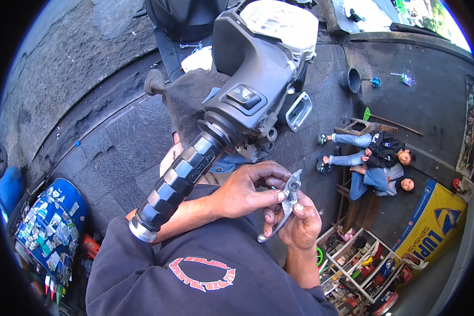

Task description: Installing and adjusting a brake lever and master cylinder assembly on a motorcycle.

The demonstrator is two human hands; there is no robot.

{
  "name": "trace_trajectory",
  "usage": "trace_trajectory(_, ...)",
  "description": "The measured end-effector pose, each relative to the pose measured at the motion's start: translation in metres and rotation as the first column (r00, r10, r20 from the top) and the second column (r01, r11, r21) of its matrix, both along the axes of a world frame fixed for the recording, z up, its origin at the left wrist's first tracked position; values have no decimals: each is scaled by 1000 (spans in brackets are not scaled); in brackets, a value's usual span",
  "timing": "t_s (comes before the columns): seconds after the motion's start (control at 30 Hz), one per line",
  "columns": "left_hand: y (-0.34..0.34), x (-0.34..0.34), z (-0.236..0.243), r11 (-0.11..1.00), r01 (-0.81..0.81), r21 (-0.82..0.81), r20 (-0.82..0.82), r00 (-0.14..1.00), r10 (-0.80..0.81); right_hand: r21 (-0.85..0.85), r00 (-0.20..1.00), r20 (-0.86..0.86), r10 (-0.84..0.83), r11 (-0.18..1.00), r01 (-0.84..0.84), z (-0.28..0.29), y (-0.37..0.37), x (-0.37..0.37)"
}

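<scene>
In front of my chest I hold a silver metal brake lever [287, 206] with a dirty, bracket-like upper part. My left hand [247, 192] pinches that upper part between thumb and fingers. Lower down, my right hand [302, 224] is closed round the lever, its thumb against the metal. The ball-shaped end points down and to the left. Above my left forearm juts a motorcycle handlebar with a black ribbed grip [176, 181] and a switch housing [245, 100]. Neither hand touches the grip.
A blue drum [71, 197] covered in small packets stands at the left. At the right, two people [376, 163] sit on a wooden bench. A rack of parts [361, 263] lies below them, beside a yellow banner [432, 218]. A dark bucket [349, 80] is farther off.
</scene>
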State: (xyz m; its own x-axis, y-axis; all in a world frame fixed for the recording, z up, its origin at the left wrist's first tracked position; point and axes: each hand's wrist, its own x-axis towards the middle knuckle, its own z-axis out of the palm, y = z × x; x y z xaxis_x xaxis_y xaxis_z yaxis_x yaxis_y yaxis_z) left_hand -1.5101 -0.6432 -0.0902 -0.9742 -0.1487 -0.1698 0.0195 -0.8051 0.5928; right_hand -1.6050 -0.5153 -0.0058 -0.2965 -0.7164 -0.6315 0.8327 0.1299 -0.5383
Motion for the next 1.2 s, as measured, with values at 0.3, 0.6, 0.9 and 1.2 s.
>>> trace_trajectory(0.3,13,-3,-3,903,-145,-406,-60,990,132,149,936,-334,-114,974,171,3,12,18)
trace_trajectory(0.6,13,4,15,992,-48,121,89,995,38,187,534,-845,8,941,283,10,26,26)
trace_trajectory(0.9,12,12,21,998,-51,36,73,996,48,326,550,-815,182,929,176,32,11,16)
trace_trajectory(1.2,0,12,36,977,-45,-208,75,995,61,448,212,-884,416,884,132,43,-2,11)
